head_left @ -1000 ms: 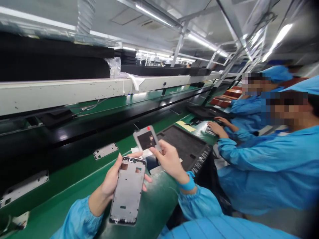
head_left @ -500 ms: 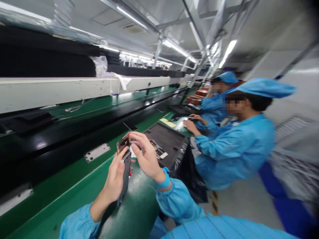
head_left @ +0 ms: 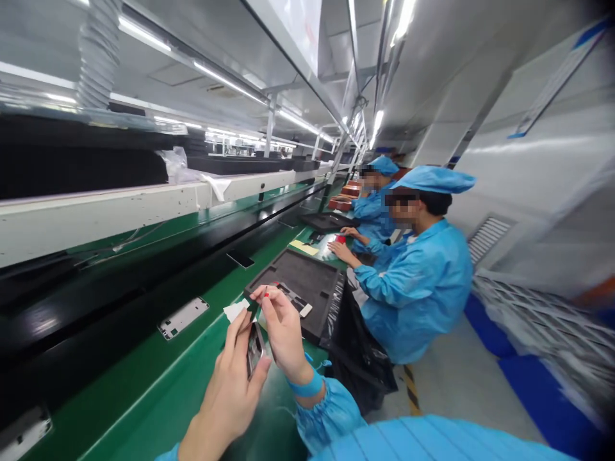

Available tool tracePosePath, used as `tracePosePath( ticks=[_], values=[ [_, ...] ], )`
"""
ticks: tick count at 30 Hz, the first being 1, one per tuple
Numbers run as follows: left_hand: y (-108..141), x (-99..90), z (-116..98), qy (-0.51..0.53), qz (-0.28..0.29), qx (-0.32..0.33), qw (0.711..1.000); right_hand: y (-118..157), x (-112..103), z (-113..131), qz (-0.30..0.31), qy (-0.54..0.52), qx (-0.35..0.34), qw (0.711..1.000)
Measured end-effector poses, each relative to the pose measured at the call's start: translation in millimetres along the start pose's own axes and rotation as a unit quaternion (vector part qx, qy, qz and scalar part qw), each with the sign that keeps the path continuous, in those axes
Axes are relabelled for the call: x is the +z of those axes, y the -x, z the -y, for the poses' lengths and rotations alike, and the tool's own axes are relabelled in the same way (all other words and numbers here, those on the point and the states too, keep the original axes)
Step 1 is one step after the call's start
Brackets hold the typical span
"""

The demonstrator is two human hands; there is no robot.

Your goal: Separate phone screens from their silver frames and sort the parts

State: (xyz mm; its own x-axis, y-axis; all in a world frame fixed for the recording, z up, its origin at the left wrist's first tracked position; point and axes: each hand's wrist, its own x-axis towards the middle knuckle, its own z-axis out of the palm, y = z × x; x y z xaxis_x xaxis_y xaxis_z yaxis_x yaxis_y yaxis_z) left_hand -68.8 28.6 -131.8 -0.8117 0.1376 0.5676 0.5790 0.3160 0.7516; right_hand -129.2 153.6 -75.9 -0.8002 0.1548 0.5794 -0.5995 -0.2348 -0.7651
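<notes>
My left hand (head_left: pixel 233 378) is wrapped around an opened phone body (head_left: pixel 256 349), thumb on its near edge and fingers behind it. The phone is tilted, its metallic inside facing right. Just above and right of it, my right hand (head_left: pixel 282 326) is closed in a pinch, with a bit of red (head_left: pixel 266 295) showing at the fingertips; what it belongs to is too small to make out. A white scrap of paper (head_left: pixel 235 310) lies just beyond my left fingertips. A blue band circles my right wrist.
A black foam tray (head_left: pixel 307 269) holding a few phone parts (head_left: pixel 305 310) sits ahead. Along the dark conveyor belt (head_left: pixel 129 307) lie a silver phone housing (head_left: pixel 184 318) and a dark phone (head_left: pixel 240 258). Two people in blue (head_left: pixel 413 282) work at the right of the bench.
The upright phone piece between my hands has come down into my left hand. The dark slab under my left palm no longer shows. My right hand now pinches higher up, and the view has shifted.
</notes>
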Motion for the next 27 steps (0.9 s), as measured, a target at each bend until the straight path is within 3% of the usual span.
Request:
tracePosePath(
  ticks=[4, 8, 12, 15, 18, 21, 24, 27],
  values=[
    [-1, 0.2, -9, -0.020, 0.045, -0.013, 0.999, 9, -11, -8, -0.042, -0.001, 0.001, 0.999],
    [-9, -4.8, -26, -0.012, 0.058, -0.040, 0.997, 1, -20, -5, -0.016, 0.004, -0.007, 1.000],
    [-15, -12.0, -36, 0.024, 0.016, -0.057, 0.998, -3, -29, 12, 0.054, 0.059, -0.027, 0.996],
    [-21, -25.5, -35, 0.055, -0.071, -0.070, 0.993, 0, -45, 12, 0.093, 0.144, -0.049, 0.984],
    [-28, -48.3, -30, 0.088, -0.171, -0.096, 0.977, 10, -66, -19, 0.199, 0.229, -0.004, 0.953],
    [-33, -68.8, -29, 0.145, -0.227, -0.109, 0.957, 31, -78, -68, 0.340, 0.288, 0.101, 0.890],
    [-36, -77.9, -35, 0.214, -0.219, -0.135, 0.942, 50, -81, -108, 0.368, 0.309, 0.141, 0.866],
    [-38, -79.0, -44, 0.295, -0.173, -0.178, 0.923, 58, -83, -129, 0.364, 0.348, 0.151, 0.851]
  ],
)
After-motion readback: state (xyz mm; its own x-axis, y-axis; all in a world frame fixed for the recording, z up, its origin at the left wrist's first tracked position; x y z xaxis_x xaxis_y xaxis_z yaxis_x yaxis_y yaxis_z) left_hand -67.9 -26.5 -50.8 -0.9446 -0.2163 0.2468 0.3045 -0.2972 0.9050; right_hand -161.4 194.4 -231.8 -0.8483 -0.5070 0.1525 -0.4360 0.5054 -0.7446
